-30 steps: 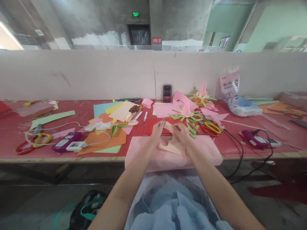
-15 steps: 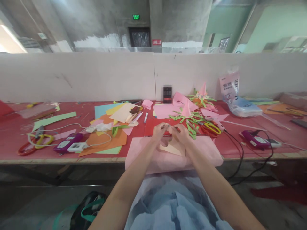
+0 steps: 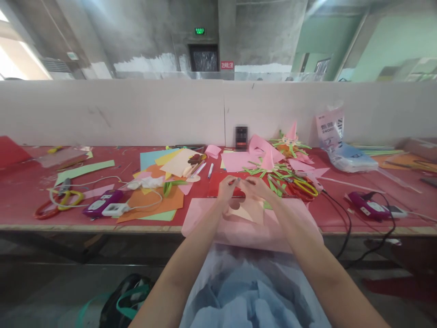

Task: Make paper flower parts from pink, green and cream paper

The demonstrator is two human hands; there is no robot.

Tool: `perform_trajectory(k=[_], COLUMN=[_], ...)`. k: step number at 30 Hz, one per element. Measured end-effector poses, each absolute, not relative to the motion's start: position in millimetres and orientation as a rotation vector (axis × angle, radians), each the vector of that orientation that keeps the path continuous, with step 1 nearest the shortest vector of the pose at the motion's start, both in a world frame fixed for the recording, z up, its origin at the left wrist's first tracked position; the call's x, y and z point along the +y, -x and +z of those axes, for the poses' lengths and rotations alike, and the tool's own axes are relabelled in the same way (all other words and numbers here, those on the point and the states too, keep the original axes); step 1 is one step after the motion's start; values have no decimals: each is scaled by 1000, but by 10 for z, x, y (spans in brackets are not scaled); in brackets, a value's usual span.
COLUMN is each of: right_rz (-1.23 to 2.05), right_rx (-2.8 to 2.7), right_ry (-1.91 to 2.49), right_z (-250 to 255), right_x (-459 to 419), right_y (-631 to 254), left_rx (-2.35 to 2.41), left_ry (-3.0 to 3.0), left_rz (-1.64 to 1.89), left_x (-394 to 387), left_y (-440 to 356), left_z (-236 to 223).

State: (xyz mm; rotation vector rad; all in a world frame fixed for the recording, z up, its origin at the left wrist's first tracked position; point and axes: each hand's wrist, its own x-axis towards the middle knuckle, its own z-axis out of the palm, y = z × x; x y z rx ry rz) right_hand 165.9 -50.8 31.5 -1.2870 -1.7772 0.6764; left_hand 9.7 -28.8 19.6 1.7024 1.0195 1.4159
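My left hand [image 3: 227, 187] and my right hand [image 3: 258, 187] come close together above the front of the table, fingers curled inward in a pinch. Whatever sits between the fingertips is too small to make out. Just under them lies a cream sheet of paper [image 3: 251, 213] with a rounded cut-out along its upper left. It rests on a larger pink sheet [image 3: 201, 218] that hangs over the table edge. Behind the hands a flat red board [image 3: 215, 180] is partly covered by them.
Left of the hands are stacked coloured papers [image 3: 146, 202], a purple power box [image 3: 104, 202] with white cable, and red-and-yellow scissors [image 3: 70, 199]. To the right lie yellow-handled scissors [image 3: 305, 187], a pink paper cone figure [image 3: 268, 161] with green strips, and another purple box [image 3: 368, 206].
The camera view has shifted slightly, so the scene sits a little lower and further right. Both hands keep nearly the same pinched pose over the cream paper.
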Motion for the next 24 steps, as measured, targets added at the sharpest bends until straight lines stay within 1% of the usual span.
perform_trajectory(k=[8, 13, 18, 22, 24], right_rz=[752, 971, 1013, 1237, 1278], right_rx=[-1935, -2058, -2161, -2106, -2084], right_ry=[1323, 1395, 1404, 1390, 1378], right_z=[599, 627, 676, 687, 678], right_x=[-436, -299, -212, -251, -281], right_y=[-1667, -1803, -1957, -1970, -1983], left_rx=[1101, 1076, 1059, 1070, 1072], left_ry=[-1482, -1414, -1415, -1365, -1345], left_rz=[1416, 1437, 1424, 1489, 1499], left_x=[-312, -297, -253, -234, -234], left_y=[-86, -77, -95, -64, -46], left_z=[223, 229, 182, 157, 147])
